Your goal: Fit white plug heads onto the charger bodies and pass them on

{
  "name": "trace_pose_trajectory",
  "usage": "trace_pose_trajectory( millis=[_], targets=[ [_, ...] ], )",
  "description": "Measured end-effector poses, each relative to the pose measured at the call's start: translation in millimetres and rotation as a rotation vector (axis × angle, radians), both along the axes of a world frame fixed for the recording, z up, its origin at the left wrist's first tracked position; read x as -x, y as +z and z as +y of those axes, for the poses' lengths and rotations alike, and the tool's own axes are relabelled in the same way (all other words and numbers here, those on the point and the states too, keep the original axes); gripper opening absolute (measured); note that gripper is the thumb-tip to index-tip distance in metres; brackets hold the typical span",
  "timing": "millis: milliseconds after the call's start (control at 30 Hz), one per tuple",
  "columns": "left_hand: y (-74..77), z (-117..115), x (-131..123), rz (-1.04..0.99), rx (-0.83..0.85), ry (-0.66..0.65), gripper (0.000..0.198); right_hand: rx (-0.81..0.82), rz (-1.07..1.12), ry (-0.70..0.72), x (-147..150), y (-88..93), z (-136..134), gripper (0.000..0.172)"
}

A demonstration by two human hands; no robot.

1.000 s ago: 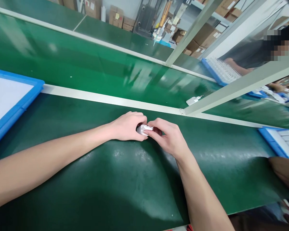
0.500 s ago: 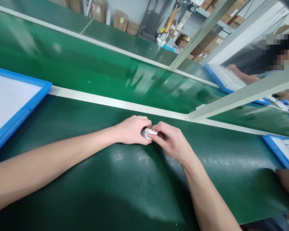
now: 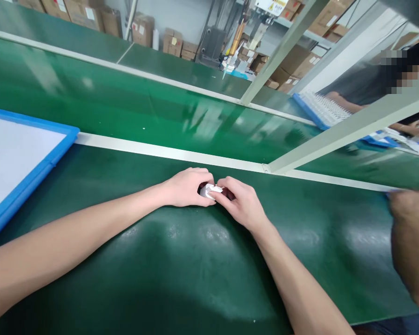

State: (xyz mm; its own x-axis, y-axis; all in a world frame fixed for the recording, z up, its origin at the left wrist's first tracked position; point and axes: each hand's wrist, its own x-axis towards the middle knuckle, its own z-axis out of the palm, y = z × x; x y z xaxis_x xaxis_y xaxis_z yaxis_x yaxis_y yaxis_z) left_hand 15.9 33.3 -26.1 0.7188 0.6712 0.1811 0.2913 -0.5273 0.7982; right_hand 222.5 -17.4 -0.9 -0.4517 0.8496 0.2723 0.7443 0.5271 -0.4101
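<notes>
A small white object (image 3: 209, 190) is held between both hands just above the green work surface (image 3: 195, 270). My left hand (image 3: 190, 187) wraps round its left side, thumb below and fingers above. At its right end, the thumb and fingertips of my right hand (image 3: 239, 200) pinch it. Tiny metallic-looking bits show near the right fingertips, too small to make out. The fingers hide part of the object.
A blue-edged white tray (image 3: 56, 163) lies at the left. A pale rail (image 3: 167, 152) crosses behind my hands, joined to a slanting post (image 3: 335, 137). Another person's arm (image 3: 412, 246) reaches in at the right. A further person sits beyond the post, near a blue tray (image 3: 310, 111).
The other person's arm has moved up into view at the right, covering the blue-edged tray there. My hands with the white object appear slightly further left; the camera view has shifted a little.
</notes>
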Motion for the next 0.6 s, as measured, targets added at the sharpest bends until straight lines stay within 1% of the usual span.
trace_pose_trajectory(
  millis=[100,167,233,300,367,433,500,600],
  targets=[
    [1.4,1.2,2.2,0.025,-0.033,0.011,0.025,0.028,0.17,-0.163,-11.5,-11.9,-4.3,0.026],
    [4.3,13.5,7.8,0.052,-0.1,0.059,0.026,0.034,0.273,-0.235,-19.1,-15.4,-4.3,0.031],
    [8.7,37.3,17.6,0.076,-0.154,0.19,0.029,0.047,0.331,-0.277,-24.1,-15.3,-2.0,0.034],
    [14.4,68.9,31.3,0.119,-0.168,0.389,0.032,0.099,0.328,-0.262,-25.7,-13.1,1.5,0.037],
    [20.2,101.0,47.4,0.181,-0.184,0.56,0.031,0.159,0.293,-0.235,-25.5,-10.8,5.2,0.04],
    [23.5,126.5,63.1,0.244,-0.228,0.659,0.03,0.195,0.258,-0.228,-25.4,-9.9,9.3,0.044],
    [22.5,142.4,74.7,0.29,-0.253,0.689,0.032,0.209,0.244,-0.241,-26.8,-10.7,13.7,0.048],
    [17.0,151.6,81.3,0.334,-0.258,0.64,0.032,0.215,0.241,-0.262,-32.2,-13.3,19.3,0.053]
  ],
)
